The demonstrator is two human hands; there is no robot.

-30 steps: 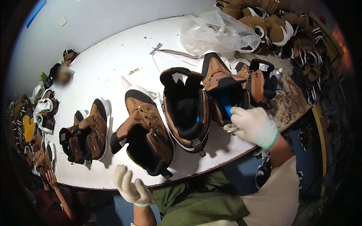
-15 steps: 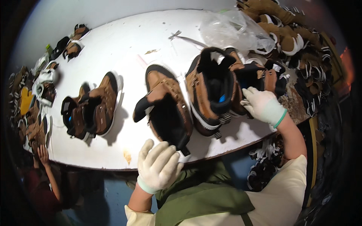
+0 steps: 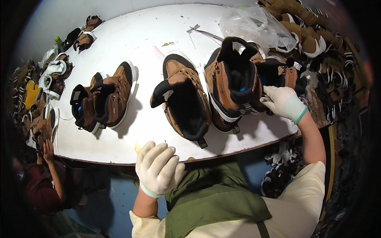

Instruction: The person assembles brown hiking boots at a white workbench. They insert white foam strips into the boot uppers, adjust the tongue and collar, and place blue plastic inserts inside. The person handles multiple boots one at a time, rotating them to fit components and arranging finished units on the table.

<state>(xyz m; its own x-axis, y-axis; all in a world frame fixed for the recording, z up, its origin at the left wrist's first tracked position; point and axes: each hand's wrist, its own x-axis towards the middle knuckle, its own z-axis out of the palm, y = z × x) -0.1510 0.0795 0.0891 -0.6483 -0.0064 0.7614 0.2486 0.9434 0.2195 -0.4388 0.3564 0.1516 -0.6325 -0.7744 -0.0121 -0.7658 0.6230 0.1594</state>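
Note:
My left hand [image 3: 159,168], in a white knit glove, hovers at the table's front edge with loosely bent fingers and nothing visible in them. A single brown-and-black high-top boot [image 3: 186,103] stands beyond it, its tongue folded out to the left. Right of that, another brown boot [image 3: 234,79] with a black lining and a blue patch inside stands leaning against others. My gloved right hand [image 3: 285,103] is closed at the heel of a boot [image 3: 291,77] in the right-hand group; its fingertips are partly hidden against the dark collar.
A pair of brown boots [image 3: 105,97] stands on the white table [image 3: 131,43] at the left. A clear plastic bag [image 3: 258,27] and piled shoe parts [image 3: 313,35] lie at the far right. More shoes [image 3: 55,79] line the left edge, by another person's hand [image 3: 48,151].
The view has shifted, so the table and boots appear farther right and higher. My left hand has drawn slightly back from the single boot. My right hand stays by the right-hand boots.

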